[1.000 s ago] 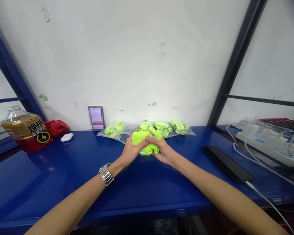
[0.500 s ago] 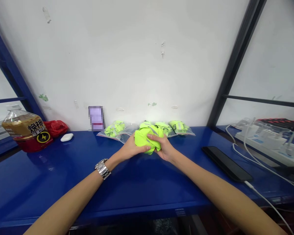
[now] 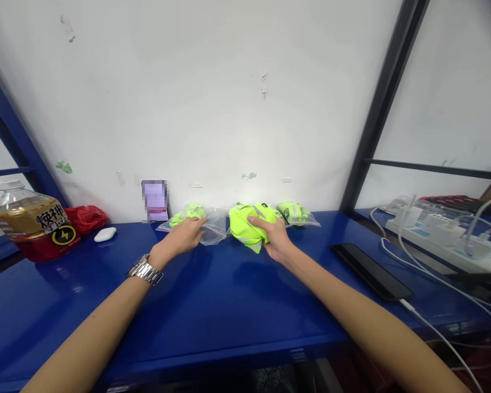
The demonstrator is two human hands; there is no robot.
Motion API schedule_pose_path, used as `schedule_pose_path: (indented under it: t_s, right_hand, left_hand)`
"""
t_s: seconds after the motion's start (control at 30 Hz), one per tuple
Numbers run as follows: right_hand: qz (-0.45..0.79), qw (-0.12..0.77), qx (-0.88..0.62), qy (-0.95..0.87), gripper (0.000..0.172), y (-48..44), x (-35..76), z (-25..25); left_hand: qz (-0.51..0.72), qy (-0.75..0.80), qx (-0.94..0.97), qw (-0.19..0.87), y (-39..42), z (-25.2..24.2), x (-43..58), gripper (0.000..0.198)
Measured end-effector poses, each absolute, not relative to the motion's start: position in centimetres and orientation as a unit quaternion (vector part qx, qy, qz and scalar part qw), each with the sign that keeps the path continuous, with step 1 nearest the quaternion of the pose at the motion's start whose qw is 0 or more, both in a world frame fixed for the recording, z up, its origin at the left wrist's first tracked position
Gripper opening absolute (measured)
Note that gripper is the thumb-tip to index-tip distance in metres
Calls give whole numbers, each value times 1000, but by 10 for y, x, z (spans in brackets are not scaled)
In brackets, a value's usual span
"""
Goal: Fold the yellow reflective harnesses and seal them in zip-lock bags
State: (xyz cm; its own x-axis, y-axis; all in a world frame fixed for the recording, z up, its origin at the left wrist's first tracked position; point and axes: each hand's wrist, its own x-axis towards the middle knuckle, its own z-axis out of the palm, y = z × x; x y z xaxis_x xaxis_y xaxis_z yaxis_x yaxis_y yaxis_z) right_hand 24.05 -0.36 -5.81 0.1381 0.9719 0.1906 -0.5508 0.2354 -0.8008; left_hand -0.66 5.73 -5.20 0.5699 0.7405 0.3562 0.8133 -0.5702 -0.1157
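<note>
My right hand [image 3: 278, 239] is closed on a crumpled neon-yellow reflective vest [image 3: 245, 226], holding it just above the blue table. My left hand [image 3: 182, 237], with a metal watch on its wrist, has its fingers stretched out and the thumb apart. It is over the near edge of a clear zip bag [image 3: 216, 229] that lies flat; whether the fingertips touch the plastic I cannot tell. Behind that hand, a bag with folded neon-yellow fabric [image 3: 190, 210] is partly covered. Another filled bag [image 3: 297, 213] lies right of the vest, which hides what is behind it.
At the left stand a large drink bottle [image 3: 30, 221], a red plastic bag [image 3: 85, 218] and a white earbud case [image 3: 105, 234]. A phone-like device [image 3: 155, 201] leans on the wall. To the right are a black phone [image 3: 370, 272] on a cable and a power strip [image 3: 442, 234].
My left hand has let go of the vest and moved left to the clear bag. The right hand keeps the vest, which now hangs looser. The view has shifted slightly.
</note>
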Motion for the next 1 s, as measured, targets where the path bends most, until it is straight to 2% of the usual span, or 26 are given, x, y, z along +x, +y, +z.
schedule_pose_path:
  t_s: [0.23,0.37,0.5,0.6,0.7,0.77,0.9,0.93,1.0]
  right_hand:
    - [595,640,-297,-384,37,-17,225,-57]
    - [573,648,-348,-363,36,-14,222,-62]
    - [543,669,-372,-346,37,-7,228,-66]
    - [536,667,-387,-343,38,-3,233,-68]
    - [530,655,-404,-356,38,0,235,-70]
    - [533,640,-419,-362,38,1,236,-71]
    - [551,618,-407,-386,39,0,235,-72]
    - [556,615,-395,-396,39,-1,234,-72]
    - [565,607,-377,-413,40,-3,233,-71]
  left_hand:
    - [-170,-479,-830,230,20,-43,33,28]
    - [-271,-498,-781,264,1,-39,54,25]
    - [-303,-480,-795,215,-10,-40,59,19]
    - [-265,-436,-848,145,-16,-42,57,28]
    - [-198,-354,-904,131,-16,-40,49,31]
    - [-172,-305,-924,156,-11,-37,41,43]
    - [-178,-300,-917,194,12,-33,31,98]
    - [-173,-298,-919,192,19,-34,30,106]
    - [-154,-288,-928,181,28,-36,33,103]
